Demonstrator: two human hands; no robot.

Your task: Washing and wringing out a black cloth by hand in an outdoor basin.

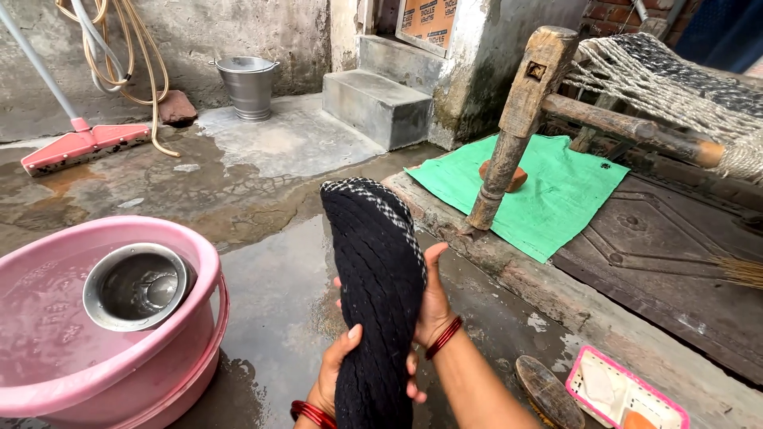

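A dark knitted garment (377,262), twisted into a thick upright roll with a white patterned band near its top, is gripped by both my hands. My left hand (338,373) wraps around its lower part. My right hand (433,298) clasps its middle from the right side. Red bangles show on both wrists. The roll is held above wet concrete ground (270,294), to the right of a pink tub (171,334) filled with water. A steel bowl (137,286) floats in the tub.
A pink floor wiper (79,144), coiled hose (127,48) and metal bucket (249,83) stand at the back. Concrete steps (377,103) rise behind. A woven cot (636,87) stands over a green mat (548,191) on the right. A brush (547,391) and a pink soap tray (624,396) lie near my right arm.
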